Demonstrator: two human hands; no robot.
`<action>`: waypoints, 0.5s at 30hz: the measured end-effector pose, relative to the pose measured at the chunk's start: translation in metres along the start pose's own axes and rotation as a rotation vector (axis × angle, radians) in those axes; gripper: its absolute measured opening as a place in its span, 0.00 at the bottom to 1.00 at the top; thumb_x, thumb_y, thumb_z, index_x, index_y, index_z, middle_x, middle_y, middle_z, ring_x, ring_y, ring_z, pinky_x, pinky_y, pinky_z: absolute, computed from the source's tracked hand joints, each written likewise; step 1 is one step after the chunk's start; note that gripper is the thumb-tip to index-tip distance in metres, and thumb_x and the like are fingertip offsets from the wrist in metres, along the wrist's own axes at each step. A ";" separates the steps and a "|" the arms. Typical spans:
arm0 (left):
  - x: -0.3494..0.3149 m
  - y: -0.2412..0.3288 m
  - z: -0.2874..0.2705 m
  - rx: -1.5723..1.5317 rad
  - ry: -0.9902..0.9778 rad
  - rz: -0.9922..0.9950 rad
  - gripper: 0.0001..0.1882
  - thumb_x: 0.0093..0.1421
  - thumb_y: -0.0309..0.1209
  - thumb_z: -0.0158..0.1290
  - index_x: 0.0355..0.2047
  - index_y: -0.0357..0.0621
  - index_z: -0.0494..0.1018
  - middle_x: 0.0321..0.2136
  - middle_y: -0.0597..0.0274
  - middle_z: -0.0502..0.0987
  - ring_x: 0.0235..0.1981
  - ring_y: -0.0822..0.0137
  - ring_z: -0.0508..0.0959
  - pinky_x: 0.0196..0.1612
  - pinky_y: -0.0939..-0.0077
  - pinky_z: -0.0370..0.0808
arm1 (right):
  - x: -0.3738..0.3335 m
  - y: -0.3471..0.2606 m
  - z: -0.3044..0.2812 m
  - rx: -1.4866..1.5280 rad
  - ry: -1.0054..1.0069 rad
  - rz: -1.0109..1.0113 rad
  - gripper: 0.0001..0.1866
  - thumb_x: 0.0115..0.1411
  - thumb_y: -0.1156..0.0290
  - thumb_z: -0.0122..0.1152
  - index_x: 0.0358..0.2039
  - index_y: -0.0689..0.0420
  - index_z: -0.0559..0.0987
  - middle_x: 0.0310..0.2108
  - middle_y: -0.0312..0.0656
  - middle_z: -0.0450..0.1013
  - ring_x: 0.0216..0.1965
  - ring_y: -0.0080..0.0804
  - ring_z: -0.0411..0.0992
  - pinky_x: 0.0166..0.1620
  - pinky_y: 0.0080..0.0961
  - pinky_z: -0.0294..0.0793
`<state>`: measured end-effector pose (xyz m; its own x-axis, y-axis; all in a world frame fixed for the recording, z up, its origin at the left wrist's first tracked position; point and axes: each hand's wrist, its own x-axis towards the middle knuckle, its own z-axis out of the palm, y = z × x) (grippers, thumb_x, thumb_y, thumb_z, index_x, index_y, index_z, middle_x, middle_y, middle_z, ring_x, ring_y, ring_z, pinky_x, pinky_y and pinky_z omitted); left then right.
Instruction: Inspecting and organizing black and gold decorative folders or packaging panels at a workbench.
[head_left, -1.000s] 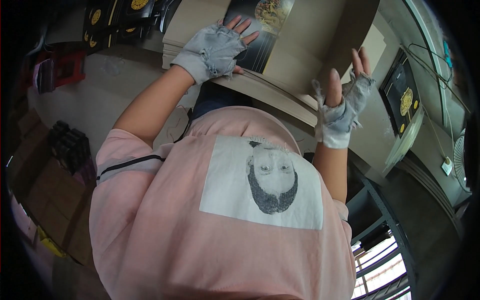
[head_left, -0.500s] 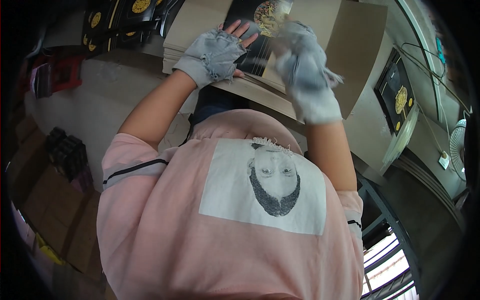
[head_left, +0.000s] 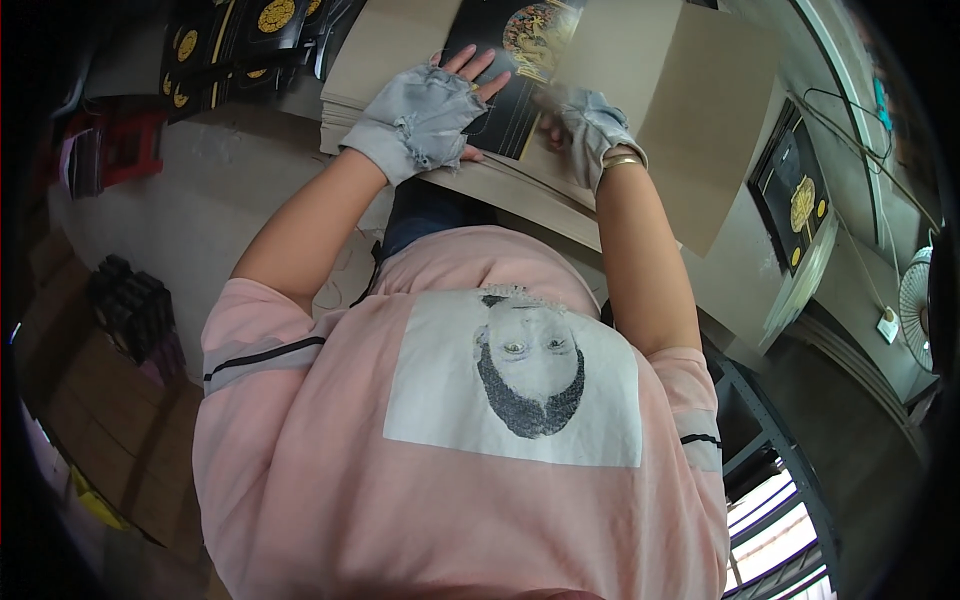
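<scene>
My left hand point(head_left: 430, 112), in a frayed grey fingerless glove, lies with its fingers spread over the left side of a black printed panel point(head_left: 515, 115). The panel carries a round, colourful gold dragon picture and thin gold lines. Under it is a greyish-tan cardboard sheet point(head_left: 625, 50), on top of a stack of similar boards point(head_left: 345, 105). At the panel's right edge is my right hand point(head_left: 592, 132), gloved the same way, low over the cardboard. Its fingers are smeared by motion, and whether they hold anything does not show.
Black and gold printed pieces point(head_left: 245, 50) are piled at the far left, near a red container point(head_left: 135, 140). To the right lie another black and gold piece point(head_left: 795, 190), loose cables point(head_left: 845, 120) and a white fan point(head_left: 915, 300). Dark bundles point(head_left: 135, 310) stand lower left.
My right hand has come down and nearer to the panel's right edge, its wrist and bracelet now showing. My left hand stays almost in place, fingers still spread.
</scene>
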<state>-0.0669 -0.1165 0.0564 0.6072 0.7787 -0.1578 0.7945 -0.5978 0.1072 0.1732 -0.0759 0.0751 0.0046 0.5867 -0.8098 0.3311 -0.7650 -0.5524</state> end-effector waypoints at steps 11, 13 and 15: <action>0.002 0.002 -0.006 -0.006 -0.040 0.000 0.58 0.54 0.70 0.59 0.78 0.60 0.53 0.79 0.54 0.52 0.79 0.51 0.51 0.78 0.48 0.50 | 0.026 0.029 -0.001 0.068 -0.093 0.004 0.16 0.70 0.58 0.64 0.39 0.61 0.83 0.31 0.47 0.84 0.29 0.38 0.85 0.30 0.27 0.83; 0.002 0.005 -0.011 0.037 -0.078 -0.013 0.56 0.54 0.69 0.59 0.78 0.61 0.55 0.79 0.55 0.51 0.79 0.50 0.51 0.79 0.49 0.50 | 0.027 0.030 -0.001 0.077 -0.097 -0.012 0.17 0.71 0.58 0.63 0.40 0.61 0.83 0.32 0.48 0.84 0.30 0.39 0.85 0.30 0.29 0.83; 0.002 0.006 -0.014 0.059 -0.114 -0.005 0.55 0.55 0.70 0.59 0.78 0.64 0.55 0.79 0.55 0.51 0.79 0.49 0.50 0.78 0.48 0.50 | 0.028 0.032 -0.001 0.059 -0.107 -0.023 0.17 0.72 0.58 0.61 0.41 0.61 0.83 0.33 0.48 0.84 0.30 0.40 0.85 0.31 0.29 0.82</action>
<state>-0.0604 -0.1158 0.0704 0.5953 0.7573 -0.2688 0.7935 -0.6066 0.0483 0.1849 -0.0835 0.0347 -0.1044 0.5752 -0.8113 0.2741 -0.7675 -0.5795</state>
